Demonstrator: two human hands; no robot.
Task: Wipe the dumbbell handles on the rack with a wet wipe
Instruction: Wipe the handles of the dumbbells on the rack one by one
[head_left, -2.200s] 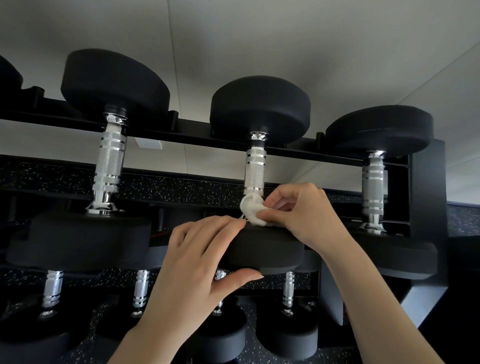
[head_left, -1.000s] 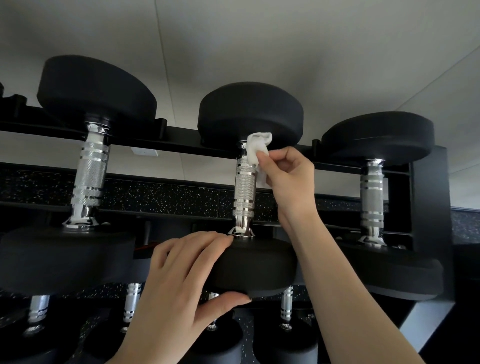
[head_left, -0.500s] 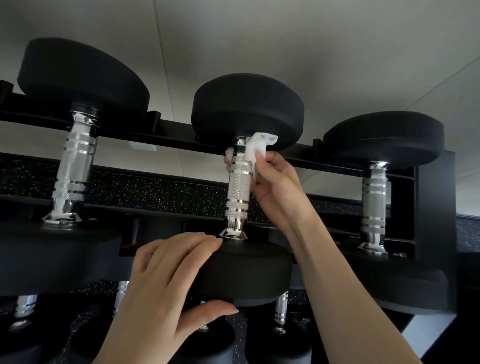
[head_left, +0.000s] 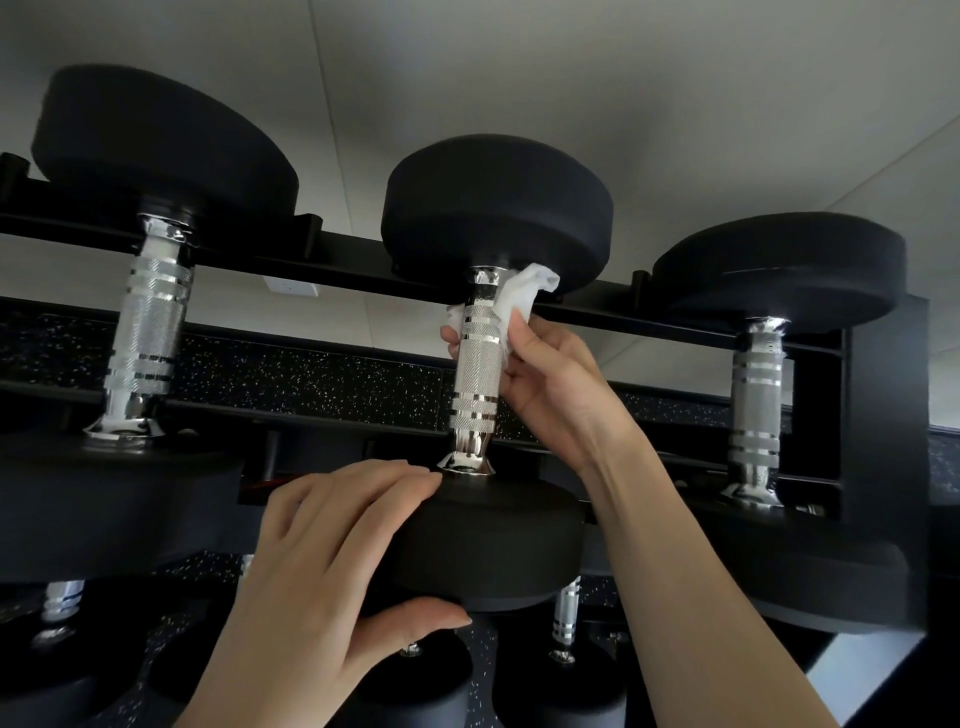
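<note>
Wrapping wet wipe (head_left: 524, 296) round far end of mid dumbbell handle (head_left: 475, 374), just under the far black head (head_left: 493, 208), on upper tier of rack (head_left: 883, 415). Curling right hand (head_left: 550, 384) round wipe + handle, pinching the wipe against the knurled steel, showing fingertips (head_left: 449, 340) past the handle's left side. Gripping near head (head_left: 493, 545) w/ left hand (head_left: 322, 561): laying fingers over the top face, hooking thumb under the rim. Judging step as mid-wipe on this handle, prob. at one end of a stroke. Calling next for a squeezed slide along the shaft twd the near collar (head_left: 465, 465), bracing w/ left to stop any rolling. Leaving left handle (head_left: 145, 332) and right handle (head_left: 756, 395) alongside, untouched rn; no telling whether wiped
</note>
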